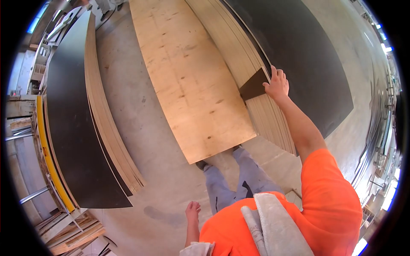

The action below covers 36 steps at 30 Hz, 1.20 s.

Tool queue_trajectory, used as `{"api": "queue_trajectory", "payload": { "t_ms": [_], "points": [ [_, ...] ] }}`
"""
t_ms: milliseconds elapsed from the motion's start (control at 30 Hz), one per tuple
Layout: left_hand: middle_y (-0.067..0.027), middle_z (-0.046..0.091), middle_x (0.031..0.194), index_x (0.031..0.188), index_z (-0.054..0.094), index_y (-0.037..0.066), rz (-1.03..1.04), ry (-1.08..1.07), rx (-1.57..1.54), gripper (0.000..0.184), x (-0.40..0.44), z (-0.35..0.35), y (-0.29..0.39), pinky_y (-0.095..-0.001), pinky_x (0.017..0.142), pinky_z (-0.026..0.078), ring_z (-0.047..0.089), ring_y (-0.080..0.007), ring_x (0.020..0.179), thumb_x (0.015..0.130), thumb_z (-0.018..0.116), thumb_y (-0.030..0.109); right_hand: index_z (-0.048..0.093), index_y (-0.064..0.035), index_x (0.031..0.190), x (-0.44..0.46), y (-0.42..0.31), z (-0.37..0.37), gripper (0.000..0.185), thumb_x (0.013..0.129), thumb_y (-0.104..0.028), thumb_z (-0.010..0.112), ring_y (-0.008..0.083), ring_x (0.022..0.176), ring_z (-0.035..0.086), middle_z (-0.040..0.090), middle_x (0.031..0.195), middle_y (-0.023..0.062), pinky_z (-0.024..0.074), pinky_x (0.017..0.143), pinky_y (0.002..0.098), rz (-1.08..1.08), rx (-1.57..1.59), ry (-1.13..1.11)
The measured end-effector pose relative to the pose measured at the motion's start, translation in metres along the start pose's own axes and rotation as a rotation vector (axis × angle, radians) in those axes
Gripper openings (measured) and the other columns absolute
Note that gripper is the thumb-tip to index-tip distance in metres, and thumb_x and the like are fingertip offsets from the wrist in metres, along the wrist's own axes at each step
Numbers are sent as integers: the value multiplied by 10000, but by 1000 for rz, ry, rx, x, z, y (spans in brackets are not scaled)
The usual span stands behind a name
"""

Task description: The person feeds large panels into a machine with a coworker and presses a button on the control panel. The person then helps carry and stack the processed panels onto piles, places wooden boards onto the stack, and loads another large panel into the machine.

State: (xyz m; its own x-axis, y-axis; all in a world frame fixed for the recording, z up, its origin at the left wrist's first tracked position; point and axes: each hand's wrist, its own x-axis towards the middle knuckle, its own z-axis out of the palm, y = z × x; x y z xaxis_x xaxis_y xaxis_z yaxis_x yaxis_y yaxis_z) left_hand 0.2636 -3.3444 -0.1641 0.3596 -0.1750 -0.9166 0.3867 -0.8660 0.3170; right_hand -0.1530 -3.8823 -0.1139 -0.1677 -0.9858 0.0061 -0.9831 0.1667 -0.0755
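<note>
My right hand (pixel 277 82) reaches to the near left edge of a dark-faced sheet (pixel 299 55) on the right-hand stack, its thumb by a small dark piece (pixel 254 85) that lies against the stack's layered side (pixel 269 117). Whether the fingers grip the edge is hard to tell; they look bent over it. Low in the view, my left hand (pixel 193 208) hangs over the floor with its fingers curled, and I see nothing in it. A bare plywood sheet (pixel 192 81) lies flat between the stacks, its near end at my feet.
On the left stands another stack of dark-faced sheets (pixel 70 111), with a yellow bar (pixel 49 149) beyond it. Wood offcuts (pixel 77 234) lie at the lower left. Part of another person (pixel 103 6) shows at the top left. Concrete floor (pixel 124 85) runs between the left stack and the plywood.
</note>
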Motion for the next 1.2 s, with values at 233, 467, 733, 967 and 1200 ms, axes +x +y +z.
{"api": "queue_trajectory", "payload": {
  "t_ms": [233, 467, 733, 967, 1200],
  "points": [
    [-100, 665, 1062, 1355, 482, -37, -5, -2, -18, 506, -7, -1, -23, -324, 733, 545, 655, -194, 925, 952, 616, 238, 600, -76, 1182, -3, 4, 1, 446, 805, -278, 725, 314, 1143, 566, 602, 1179, 132, 476, 939, 409, -2, 41, -120],
    [-92, 661, 1052, 1324, 509, -27, -27, 34, -48, 473, -12, -14, -47, -317, 733, 538, 651, -191, 918, 958, 610, 257, 595, -83, 1102, -3, 18, 15, 329, 827, -240, 685, 320, 1109, 589, 609, 1135, 138, 503, 888, 432, 123, 81, -159],
    [-70, 671, 1011, 1197, 580, 38, 12, 29, -31, 316, -11, -8, -47, -303, 704, 543, 652, -166, 870, 980, 577, 268, 429, -113, 1341, -12, 4, -5, 669, 780, -250, 767, 320, 1189, 525, 525, 1241, 138, 487, 941, 431, 44, 48, -63],
    [-76, 670, 1023, 1225, 564, 32, 28, 35, -37, 340, -13, -5, -43, -305, 698, 548, 658, -172, 878, 980, 576, 268, 459, -107, 1334, -6, 3, 0, 657, 786, -313, 757, 313, 1199, 521, 527, 1242, 134, 475, 955, 431, 43, 55, -50],
    [-80, 666, 1033, 1259, 550, 17, -5, 25, -24, 385, -9, -9, -54, -312, 726, 539, 654, -181, 900, 970, 590, 269, 539, -56, 1265, 3, -2, 4, 528, 793, -236, 696, 342, 1154, 573, 607, 1190, 198, 479, 948, 428, -85, 225, -81]
  ]
}}
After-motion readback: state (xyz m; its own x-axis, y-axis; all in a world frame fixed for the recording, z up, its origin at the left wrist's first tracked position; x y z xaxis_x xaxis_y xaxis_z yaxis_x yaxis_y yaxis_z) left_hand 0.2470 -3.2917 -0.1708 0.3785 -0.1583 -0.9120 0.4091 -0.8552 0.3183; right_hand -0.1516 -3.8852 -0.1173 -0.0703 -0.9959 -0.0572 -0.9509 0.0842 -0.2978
